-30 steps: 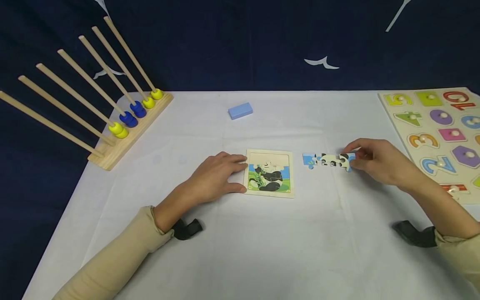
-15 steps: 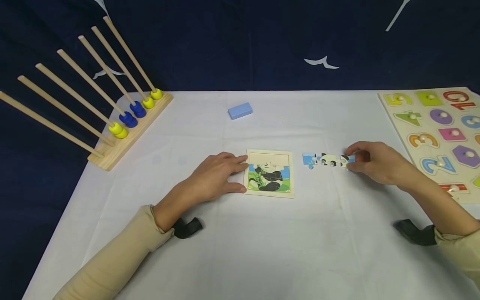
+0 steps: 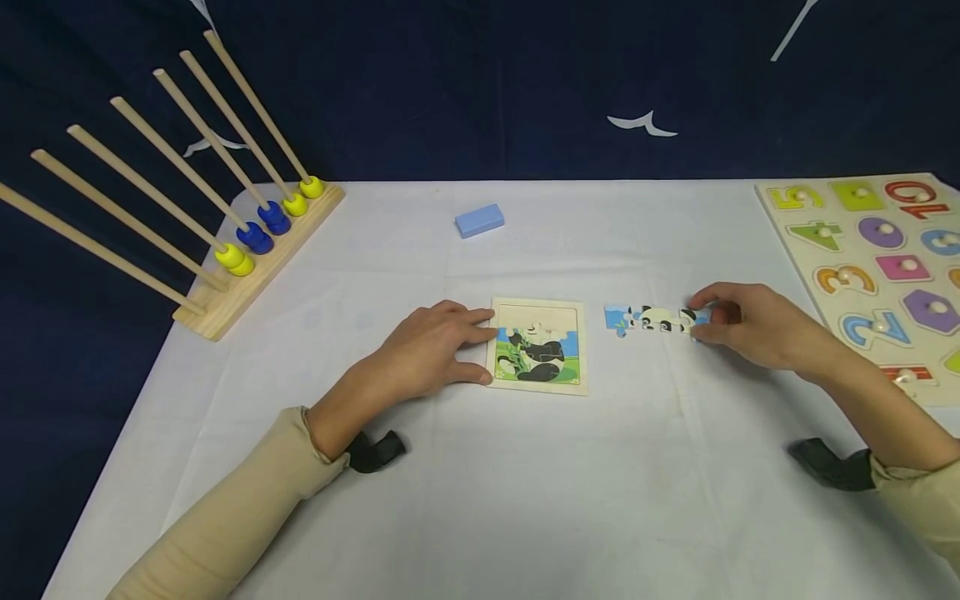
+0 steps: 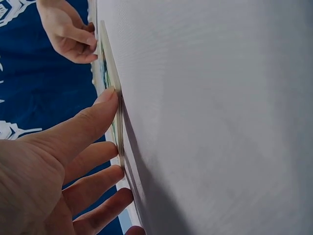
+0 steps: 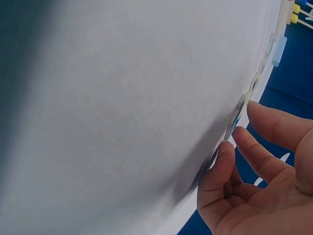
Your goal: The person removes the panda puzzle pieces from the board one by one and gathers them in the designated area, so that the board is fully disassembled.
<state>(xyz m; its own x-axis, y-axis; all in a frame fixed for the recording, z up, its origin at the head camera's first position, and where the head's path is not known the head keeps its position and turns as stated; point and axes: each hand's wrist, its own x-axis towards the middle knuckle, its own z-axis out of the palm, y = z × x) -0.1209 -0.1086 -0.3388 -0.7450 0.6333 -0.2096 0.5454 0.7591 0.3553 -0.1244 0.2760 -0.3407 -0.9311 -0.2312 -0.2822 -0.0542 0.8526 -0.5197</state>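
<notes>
A square wooden puzzle board (image 3: 540,387) with a half-filled panda picture lies flat in the middle of the table. Along its left edge rests my left hand (image 3: 427,350), fingers and thumb extended against the rim; the left wrist view shows the thumb (image 4: 105,105) on the edge. To the right of the board, a short row of joined puzzle pieces (image 3: 657,319) shows black-and-white panda parts on blue. My right hand (image 3: 757,325) pinches the rightmost puzzle piece (image 3: 701,316) between thumb and fingers, close to the tabletop. Its fingertips partly cover that piece.
An abacus stand (image 3: 258,267) with tall pegs and yellow and blue beads stands at the back left. Behind the puzzle board lies a blue block (image 3: 480,221). A number-and-shape knob puzzle (image 3: 870,250) sits at the right edge. A dark curtain (image 3: 450,92) hangs behind the white-covered table (image 3: 525,492).
The fingers of my right hand have shifted slightly at the rightmost puzzle piece, which sits a little closer in line with the row. My left hand stays at the board's edge.
</notes>
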